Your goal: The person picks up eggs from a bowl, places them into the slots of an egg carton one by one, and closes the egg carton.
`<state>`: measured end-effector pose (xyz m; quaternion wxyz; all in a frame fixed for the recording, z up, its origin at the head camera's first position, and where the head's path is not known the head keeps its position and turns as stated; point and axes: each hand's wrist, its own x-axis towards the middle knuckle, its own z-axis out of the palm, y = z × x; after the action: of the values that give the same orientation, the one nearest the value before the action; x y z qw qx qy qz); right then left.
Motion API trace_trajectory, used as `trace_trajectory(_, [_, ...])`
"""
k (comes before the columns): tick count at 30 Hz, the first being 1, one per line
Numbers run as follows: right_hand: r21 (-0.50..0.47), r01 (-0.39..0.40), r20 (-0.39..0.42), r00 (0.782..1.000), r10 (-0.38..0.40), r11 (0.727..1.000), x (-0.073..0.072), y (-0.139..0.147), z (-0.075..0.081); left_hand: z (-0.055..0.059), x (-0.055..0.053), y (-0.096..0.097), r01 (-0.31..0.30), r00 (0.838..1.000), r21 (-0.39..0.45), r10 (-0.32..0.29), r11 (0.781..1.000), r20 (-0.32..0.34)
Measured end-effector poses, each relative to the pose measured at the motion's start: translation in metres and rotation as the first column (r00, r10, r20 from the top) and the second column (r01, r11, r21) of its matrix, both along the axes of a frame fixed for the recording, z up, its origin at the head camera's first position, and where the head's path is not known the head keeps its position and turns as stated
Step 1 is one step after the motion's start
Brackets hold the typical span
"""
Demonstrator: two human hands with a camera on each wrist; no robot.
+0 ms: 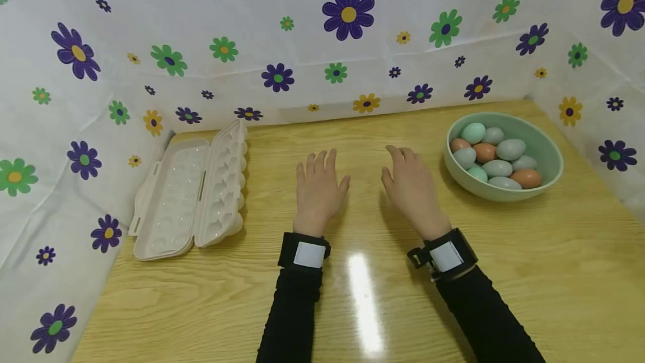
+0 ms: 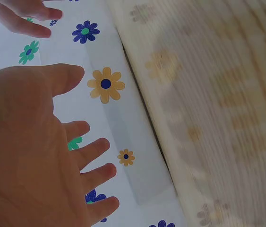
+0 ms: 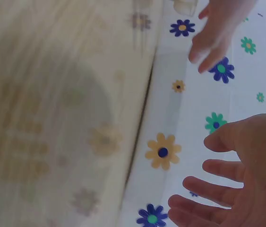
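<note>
My left hand (image 1: pixel 320 192) hovers palm down above the middle of the table, fingers spread and holding nothing. To its right, my right hand (image 1: pixel 410 186) is also held over the wood, its fingers loosely extended and bare. A pale plastic egg carton (image 1: pixel 171 200) lies at the left with its lid (image 1: pixel 220 189) raised; the cups that show look empty. On the right stands a light green bowl (image 1: pixel 504 194) filled with several eggs (image 1: pixel 498 168) in grey, brown and mint green. The right hand is nearer the bowl, the left nearer the carton; neither touches them.
The wooden table (image 1: pixel 353 307) meets a white flowered cloth (image 1: pixel 302 10) at the back and both sides. A bright light reflection lies on the wood between the forearms. Each wrist wears a black strap.
</note>
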<state>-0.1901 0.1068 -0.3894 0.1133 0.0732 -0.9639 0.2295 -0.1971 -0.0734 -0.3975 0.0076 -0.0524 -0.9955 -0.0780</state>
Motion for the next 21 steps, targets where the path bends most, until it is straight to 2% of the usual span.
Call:
trace_trajectory(5, [-0.033,0.016,-0.032,0.999,-0.017,0.999,-0.004,0.023,0.021,0.001,0.001,0.002,0.013,1.000,-0.012,-0.013,1.000,0.005])
trace_trajectory(9, [-0.004,0.033,-0.050,0.998,-0.033,0.999,-0.008,0.049,0.038,0.004,0.002,0.002,0.007,1.000,0.003,-0.008,1.000,0.028])
trace_trajectory(15, [-0.006,0.089,0.023,0.996,-0.089,0.996,-0.018,0.093,0.050,0.004,0.001,0.001,-0.003,0.999,-0.002,0.003,1.000,0.041])
trace_trajectory(21, [0.003,0.079,0.149,0.986,-0.078,0.997,-0.024,0.122,0.045,0.004,0.001,0.002,0.005,1.000,0.004,-0.005,1.000,0.029])
